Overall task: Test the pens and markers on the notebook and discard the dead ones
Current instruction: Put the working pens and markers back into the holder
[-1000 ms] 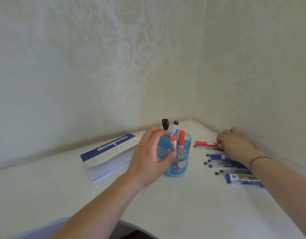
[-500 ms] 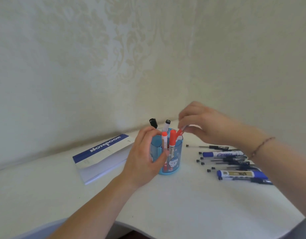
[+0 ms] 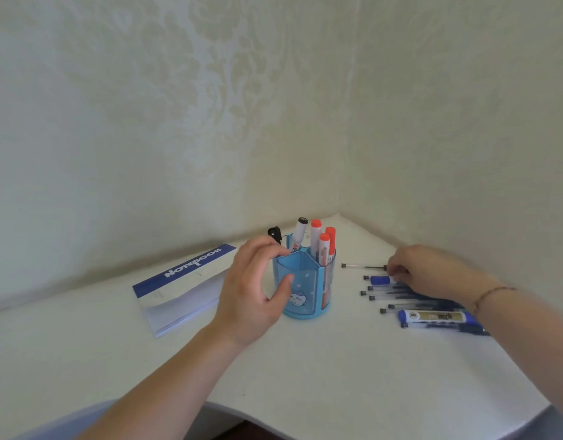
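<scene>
Pens [image 3: 410, 296] lie under right hand [image 3: 432, 273]; left hand [image 3: 251, 290] grips holder [image 3: 305, 281].

the pen holder [image 3: 301, 287] is translucent blue plastic, smooth and slightly glossy. the markers [image 3: 322, 246] have glossy orange plastic caps. the pens [image 3: 400, 293] lying flat have clear plastic barrels. the notebook [image 3: 185, 287] is matt paper. the worktop [image 3: 337, 376] looks smooth, matt white.

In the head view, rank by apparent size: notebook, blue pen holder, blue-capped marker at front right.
1. notebook
2. blue pen holder
3. blue-capped marker

As they look only; the marker lies nearer the camera.
</scene>
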The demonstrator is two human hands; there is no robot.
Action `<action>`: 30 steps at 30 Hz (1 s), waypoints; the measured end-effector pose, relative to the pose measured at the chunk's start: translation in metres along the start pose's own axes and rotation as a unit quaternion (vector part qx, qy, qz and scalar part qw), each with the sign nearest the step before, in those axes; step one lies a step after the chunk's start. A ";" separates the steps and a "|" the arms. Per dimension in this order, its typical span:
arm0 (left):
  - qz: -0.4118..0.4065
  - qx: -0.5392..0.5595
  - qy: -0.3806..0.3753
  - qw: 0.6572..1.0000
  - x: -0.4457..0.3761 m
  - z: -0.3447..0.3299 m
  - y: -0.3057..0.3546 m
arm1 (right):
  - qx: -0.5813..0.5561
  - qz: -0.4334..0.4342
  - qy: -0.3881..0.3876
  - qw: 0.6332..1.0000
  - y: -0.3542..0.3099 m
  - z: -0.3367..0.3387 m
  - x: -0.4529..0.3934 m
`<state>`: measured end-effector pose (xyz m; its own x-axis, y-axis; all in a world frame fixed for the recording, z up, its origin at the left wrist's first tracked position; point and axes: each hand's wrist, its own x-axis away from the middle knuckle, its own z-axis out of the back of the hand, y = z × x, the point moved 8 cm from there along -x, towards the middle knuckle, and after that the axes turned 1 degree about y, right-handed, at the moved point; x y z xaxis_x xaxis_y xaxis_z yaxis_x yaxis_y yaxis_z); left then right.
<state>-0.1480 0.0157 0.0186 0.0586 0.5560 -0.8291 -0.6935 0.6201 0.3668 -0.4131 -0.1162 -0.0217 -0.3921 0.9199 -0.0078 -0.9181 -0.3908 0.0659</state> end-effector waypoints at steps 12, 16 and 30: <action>-0.065 -0.021 0.019 0.997 0.004 0.003 0.010 | -0.284 -0.049 0.202 0.936 0.006 0.054 0.005; -0.028 -0.020 0.038 0.999 -0.002 0.006 0.008 | -0.522 0.079 0.345 0.776 -0.043 0.131 0.036; -0.004 0.014 0.000 1.000 -0.010 0.002 0.016 | -0.408 0.124 0.263 0.865 -0.070 0.121 0.036</action>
<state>-0.1580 0.0214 0.0331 0.0645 0.5513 -0.8318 -0.6721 0.6401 0.3722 -0.3556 -0.0520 0.0945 -0.3569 0.7464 -0.5617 -0.4534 -0.6642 -0.5944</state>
